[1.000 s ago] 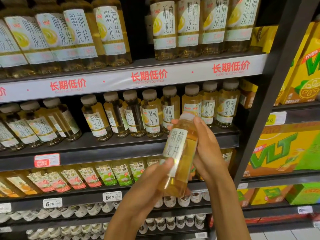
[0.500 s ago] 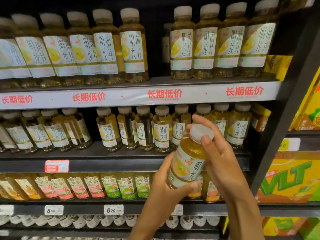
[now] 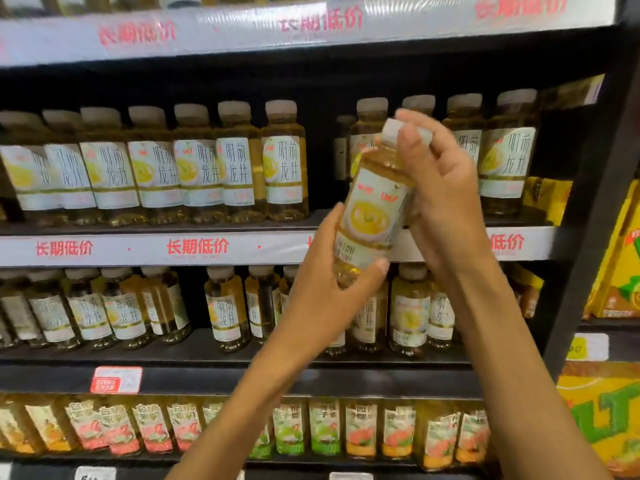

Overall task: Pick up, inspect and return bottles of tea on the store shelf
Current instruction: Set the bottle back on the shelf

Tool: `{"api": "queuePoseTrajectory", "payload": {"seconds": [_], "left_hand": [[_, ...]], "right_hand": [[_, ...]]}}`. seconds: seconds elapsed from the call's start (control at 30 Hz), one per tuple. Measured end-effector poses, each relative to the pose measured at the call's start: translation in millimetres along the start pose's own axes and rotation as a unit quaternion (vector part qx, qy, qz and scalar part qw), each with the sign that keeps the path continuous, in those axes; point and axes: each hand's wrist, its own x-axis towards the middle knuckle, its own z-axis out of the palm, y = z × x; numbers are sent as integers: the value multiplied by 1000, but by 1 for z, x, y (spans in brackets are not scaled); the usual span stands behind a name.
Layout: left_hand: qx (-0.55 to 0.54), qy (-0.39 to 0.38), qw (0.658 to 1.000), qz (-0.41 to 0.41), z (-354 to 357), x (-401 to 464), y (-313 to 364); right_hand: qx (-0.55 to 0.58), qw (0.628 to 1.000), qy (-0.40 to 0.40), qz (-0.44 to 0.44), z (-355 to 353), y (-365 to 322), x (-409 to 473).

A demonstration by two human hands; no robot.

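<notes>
- Left hand [image 3: 325,282] grips the lower body of the tea bottle [image 3: 372,216]: thumb curled across the front just under the label, fingers wrapped round the back and mostly hidden.
- Right hand [image 3: 440,199] holds the upper half: fingers curled over the cap [image 3: 393,128] and neck, palm against the bottle's right side. Both hands clenched on the bottle, neither loose.
- Bottle is held in the air in front of the shelving, across the white price strip [image 3: 197,247], in front of the gap between the two groups of large bottles [image 3: 221,174] on the shelf above that strip.
- Versus half a second ago: bottle and both hands sit higher against the shelves; they were level with the row of small bottles [image 3: 225,306], now up at the large-bottle row. View has tilted up, so a higher strip [image 3: 311,22] shows at the top. Grip is the same, left low and right on the cap.
- Long axis near upright, tilted: cap end up and leaning right, base down-left in the left hand. Label with the yellow picture faces the camera.
- Right of the shelf post: yellow cartons [image 3: 620,271].
</notes>
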Motion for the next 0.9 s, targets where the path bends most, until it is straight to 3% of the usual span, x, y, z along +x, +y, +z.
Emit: {"api": "queuePoseTrajectory", "payload": {"seconds": [0.17,0.4,0.53,0.7,0.9], "left_hand": [[64,80,994,47,-15,38,7],[40,146,988,19,-14,58,-5],[64,172,983,9,-13,62,-10],[176,180,968,13,-19,66,-12],[281,203,935,68,-14,69,-8]], "right_hand": [[-76,996,-32,-43,10,-6,41],[-163,985,-20,-46,18,18,70],[-305,947,-13,-96,18,27,82],[-376,920,-53,-98,5,29,90],[-495,863,-25,-99,6,38,97]]}}
